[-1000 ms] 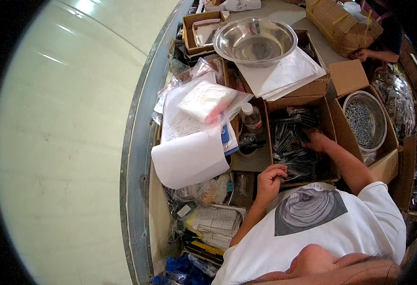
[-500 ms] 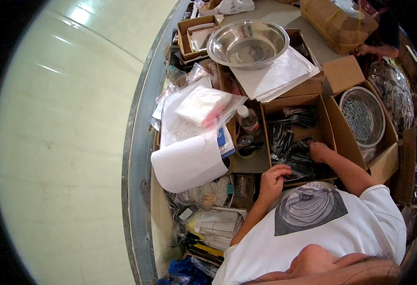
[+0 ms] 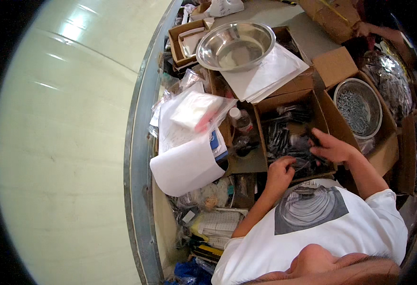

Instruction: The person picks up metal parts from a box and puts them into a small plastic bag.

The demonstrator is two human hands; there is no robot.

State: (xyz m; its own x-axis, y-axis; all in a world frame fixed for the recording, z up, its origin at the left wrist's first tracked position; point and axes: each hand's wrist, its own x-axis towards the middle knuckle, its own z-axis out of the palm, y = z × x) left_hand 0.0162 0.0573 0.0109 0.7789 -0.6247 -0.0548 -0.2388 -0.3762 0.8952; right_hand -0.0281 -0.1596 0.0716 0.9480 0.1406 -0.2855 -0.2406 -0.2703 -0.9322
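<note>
An open cardboard box (image 3: 330, 114) stands in front of me, holding a heap of black pieces (image 3: 278, 137) in glossy clear plastic. My left hand (image 3: 280, 172) is at the box's near edge, its fingers closed over the plastic; what they grip is hidden. Inside the box's right side, my right hand (image 3: 332, 146) reaches in with thumb and fingers around a small dark piece, slightly blurred. Between the two hands lie more of the wrapped black pieces.
Right of the box, a steel bowl of small grey metal parts (image 3: 353, 111) sits in another carton. Beyond is a wide steel basin (image 3: 237, 47) on white sheets (image 3: 265, 78). To the left are a capped bottle (image 3: 240, 119), papers (image 3: 187, 166) and a white bag (image 3: 196, 110). Another person's hand (image 3: 360, 29) touches a far carton.
My right hand has lifted a little from the heap and turned, with its fingers now spread around a dark piece. My left hand stays at the near edge. The far carton has shifted.
</note>
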